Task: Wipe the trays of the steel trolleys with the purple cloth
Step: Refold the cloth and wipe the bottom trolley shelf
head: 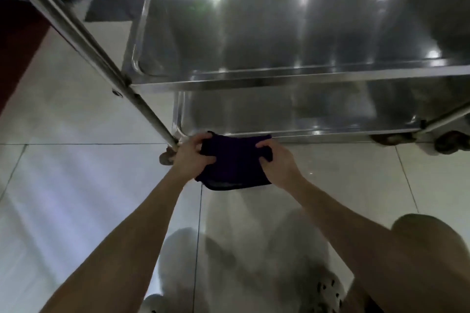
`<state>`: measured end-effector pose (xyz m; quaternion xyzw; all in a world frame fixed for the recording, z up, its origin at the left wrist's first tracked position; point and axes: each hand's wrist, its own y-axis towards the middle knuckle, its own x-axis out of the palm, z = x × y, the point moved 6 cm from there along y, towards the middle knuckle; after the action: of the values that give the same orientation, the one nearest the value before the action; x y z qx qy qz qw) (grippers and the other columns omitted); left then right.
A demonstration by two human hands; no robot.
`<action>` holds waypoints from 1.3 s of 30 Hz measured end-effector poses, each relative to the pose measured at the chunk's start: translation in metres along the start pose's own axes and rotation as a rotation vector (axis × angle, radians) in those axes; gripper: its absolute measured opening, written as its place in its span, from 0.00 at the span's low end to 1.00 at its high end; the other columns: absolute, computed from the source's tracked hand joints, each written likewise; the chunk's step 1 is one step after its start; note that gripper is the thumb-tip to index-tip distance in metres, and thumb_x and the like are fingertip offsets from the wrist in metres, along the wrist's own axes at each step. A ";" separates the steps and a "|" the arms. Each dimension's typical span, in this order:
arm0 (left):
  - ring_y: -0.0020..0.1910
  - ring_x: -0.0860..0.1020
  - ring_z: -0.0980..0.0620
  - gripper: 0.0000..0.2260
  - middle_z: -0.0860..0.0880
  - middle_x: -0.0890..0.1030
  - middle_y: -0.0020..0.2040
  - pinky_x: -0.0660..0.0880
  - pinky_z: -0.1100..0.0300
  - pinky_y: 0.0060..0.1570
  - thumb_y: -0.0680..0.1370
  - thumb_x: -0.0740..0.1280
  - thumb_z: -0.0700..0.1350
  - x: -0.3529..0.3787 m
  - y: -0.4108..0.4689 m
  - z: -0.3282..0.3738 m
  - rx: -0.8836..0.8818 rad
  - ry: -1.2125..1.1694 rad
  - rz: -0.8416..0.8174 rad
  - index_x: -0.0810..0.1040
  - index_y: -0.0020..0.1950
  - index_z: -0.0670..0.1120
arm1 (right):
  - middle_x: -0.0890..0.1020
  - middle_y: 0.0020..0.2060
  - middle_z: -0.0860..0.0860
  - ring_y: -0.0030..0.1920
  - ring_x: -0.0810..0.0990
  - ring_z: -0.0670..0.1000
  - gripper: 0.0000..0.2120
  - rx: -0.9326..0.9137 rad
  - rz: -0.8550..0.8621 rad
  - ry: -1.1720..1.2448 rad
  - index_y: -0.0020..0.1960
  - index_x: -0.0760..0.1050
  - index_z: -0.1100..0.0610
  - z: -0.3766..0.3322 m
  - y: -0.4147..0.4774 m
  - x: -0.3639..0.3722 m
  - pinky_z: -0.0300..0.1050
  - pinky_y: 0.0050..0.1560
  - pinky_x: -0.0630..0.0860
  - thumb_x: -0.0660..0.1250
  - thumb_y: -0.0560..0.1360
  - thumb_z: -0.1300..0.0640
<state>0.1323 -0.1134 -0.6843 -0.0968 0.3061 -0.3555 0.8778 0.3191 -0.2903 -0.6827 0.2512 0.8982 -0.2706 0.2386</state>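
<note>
On the glossy pale tiled floor (63,172) stands a steel trolley (305,79). Its upper tray (254,32) is a shallow, round-cornered pan of polished metal streaked with reflections, cut off at the top and right. The lower tray (279,111) shows only as a strip, the rest hidden under the upper one. A slanted tubular post (76,32) meets both trays at their left corners. Both bare forearms reach forward and down. The purple cloth (234,162), dark, soft and bunched, is held between the hands just before the lower tray's near rim, by its left corner; whether it touches the rim is unclear. The left hand (189,157) grips the cloth's left edge with curled fingers, and the right hand (278,163) clutches its right edge. A castor (447,142) at the right is blurred.
</note>
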 end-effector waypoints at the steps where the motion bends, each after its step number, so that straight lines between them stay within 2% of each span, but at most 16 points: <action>1: 0.63 0.83 0.54 0.30 0.50 0.80 0.69 0.83 0.61 0.60 0.76 0.78 0.34 0.003 0.021 -0.003 0.036 -0.032 0.015 0.77 0.76 0.50 | 0.80 0.59 0.47 0.50 0.79 0.46 0.17 -0.048 0.037 0.002 0.69 0.78 0.51 0.005 0.021 0.004 0.33 0.46 0.75 0.65 0.84 0.64; 3: 0.61 0.83 0.51 0.30 0.52 0.79 0.67 0.85 0.53 0.59 0.79 0.75 0.34 0.005 0.065 -0.003 0.131 -0.117 0.057 0.74 0.79 0.49 | 0.78 0.59 0.47 0.51 0.81 0.45 0.17 -0.142 0.151 0.024 0.71 0.76 0.51 0.007 0.068 0.006 0.29 0.44 0.73 0.65 0.84 0.62; 5: 0.56 0.81 0.62 0.29 0.58 0.78 0.64 0.83 0.68 0.47 0.81 0.74 0.36 0.005 0.096 -0.010 0.205 -0.160 0.124 0.71 0.81 0.49 | 0.76 0.66 0.50 0.63 0.80 0.55 0.19 -0.218 0.162 -0.097 0.76 0.72 0.50 0.010 0.116 0.019 0.41 0.56 0.75 0.65 0.86 0.53; 7: 0.53 0.79 0.65 0.26 0.56 0.78 0.62 0.79 0.74 0.43 0.82 0.74 0.42 0.006 0.101 -0.029 0.234 -0.132 0.283 0.73 0.79 0.49 | 0.65 0.80 0.59 0.78 0.67 0.63 0.25 -0.208 0.066 -0.452 0.81 0.67 0.50 0.025 0.147 0.049 0.55 0.75 0.69 0.60 0.88 0.42; 8: 0.50 0.80 0.66 0.22 0.55 0.80 0.59 0.80 0.71 0.44 0.81 0.75 0.45 0.006 0.095 -0.044 0.239 -0.125 0.415 0.76 0.74 0.48 | 0.57 0.85 0.62 0.83 0.58 0.65 0.28 -0.198 0.053 -0.580 0.83 0.65 0.50 0.033 0.152 0.062 0.63 0.81 0.61 0.57 0.88 0.38; 10: 0.42 0.81 0.64 0.15 0.55 0.84 0.48 0.83 0.57 0.49 0.78 0.78 0.51 0.006 0.068 -0.078 0.210 -0.155 0.646 0.80 0.59 0.48 | 0.50 0.87 0.63 0.87 0.45 0.64 0.30 -0.232 0.107 -0.653 0.83 0.65 0.50 0.038 0.147 0.078 0.73 0.83 0.49 0.55 0.87 0.35; 12: 0.37 0.79 0.57 0.21 0.51 0.81 0.42 0.82 0.47 0.48 0.73 0.80 0.57 -0.001 0.045 -0.110 0.143 -0.207 0.751 0.74 0.53 0.47 | 0.52 0.87 0.62 0.87 0.44 0.63 0.31 -0.329 0.181 -0.678 0.82 0.68 0.48 0.029 0.138 0.094 0.75 0.82 0.45 0.55 0.86 0.33; 14: 0.40 0.76 0.51 0.28 0.48 0.77 0.46 0.80 0.46 0.48 0.70 0.81 0.60 -0.023 0.040 -0.127 0.120 -0.221 0.875 0.70 0.54 0.47 | 0.57 0.86 0.61 0.87 0.46 0.62 0.31 -0.396 0.219 -0.684 0.81 0.69 0.46 0.009 0.141 0.101 0.77 0.81 0.43 0.54 0.85 0.30; 16: 0.49 0.76 0.50 0.33 0.48 0.75 0.54 0.78 0.53 0.52 0.67 0.83 0.61 -0.052 0.050 -0.128 0.174 -0.254 0.994 0.70 0.60 0.46 | 0.60 0.85 0.60 0.87 0.48 0.62 0.34 -0.439 0.281 -0.759 0.81 0.70 0.46 -0.013 0.158 0.102 0.78 0.80 0.40 0.51 0.84 0.28; 18: 0.53 0.78 0.52 0.34 0.49 0.77 0.57 0.77 0.60 0.54 0.67 0.83 0.63 -0.072 0.070 -0.112 0.273 -0.289 0.958 0.73 0.62 0.47 | 0.57 0.86 0.58 0.87 0.47 0.62 0.37 -0.396 0.289 -0.835 0.83 0.66 0.44 -0.023 0.177 0.102 0.79 0.79 0.37 0.48 0.82 0.25; 21: 0.39 0.84 0.56 0.19 0.53 0.83 0.39 0.79 0.60 0.40 0.74 0.80 0.59 -0.086 0.110 -0.091 0.396 -0.399 0.713 0.79 0.46 0.46 | 0.43 0.88 0.56 0.87 0.38 0.62 0.39 -0.224 0.123 -0.815 0.88 0.47 0.39 -0.005 0.197 0.125 0.78 0.79 0.34 0.42 0.82 0.23; 23: 0.31 0.84 0.47 0.22 0.46 0.80 0.30 0.77 0.55 0.32 0.79 0.76 0.57 -0.089 0.123 -0.085 0.415 -0.441 0.694 0.76 0.37 0.41 | 0.40 0.88 0.56 0.87 0.36 0.62 0.39 -0.187 0.103 -0.825 0.88 0.40 0.38 0.002 0.195 0.133 0.78 0.79 0.33 0.39 0.82 0.23; 25: 0.29 0.77 0.45 0.24 0.42 0.74 0.30 0.74 0.53 0.32 0.80 0.73 0.57 -0.088 0.128 -0.086 0.419 -0.504 0.728 0.70 0.33 0.44 | 0.39 0.88 0.56 0.86 0.36 0.63 0.38 -0.180 0.091 -0.831 0.87 0.38 0.36 0.000 0.194 0.139 0.78 0.79 0.32 0.38 0.81 0.23; 28: 0.30 0.70 0.54 0.25 0.50 0.68 0.30 0.69 0.59 0.32 0.80 0.72 0.58 -0.088 0.135 -0.084 0.418 -0.513 0.741 0.63 0.32 0.51 | 0.38 0.87 0.57 0.86 0.35 0.64 0.37 -0.174 0.062 -0.840 0.86 0.38 0.33 -0.008 0.190 0.146 0.79 0.78 0.31 0.38 0.81 0.22; 33: 0.26 0.69 0.59 0.26 0.59 0.68 0.24 0.67 0.63 0.30 0.80 0.74 0.56 -0.099 0.155 -0.079 0.426 -0.520 0.658 0.63 0.29 0.55 | 0.35 0.87 0.56 0.86 0.32 0.63 0.42 -0.148 0.028 -0.832 0.85 0.36 0.32 -0.028 0.197 0.158 0.79 0.77 0.30 0.37 0.76 0.17; 39: 0.30 0.74 0.49 0.23 0.49 0.72 0.30 0.72 0.55 0.34 0.79 0.73 0.59 -0.105 0.176 -0.070 0.408 -0.542 0.625 0.67 0.32 0.51 | 0.37 0.87 0.57 0.86 0.34 0.62 0.46 -0.175 -0.038 -0.949 0.85 0.34 0.33 -0.036 0.221 0.148 0.76 0.77 0.27 0.34 0.73 0.15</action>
<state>0.1305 0.0903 -0.7586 0.0852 0.0039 -0.0885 0.9924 0.3243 -0.0603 -0.8200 0.0624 0.7142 -0.2831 0.6371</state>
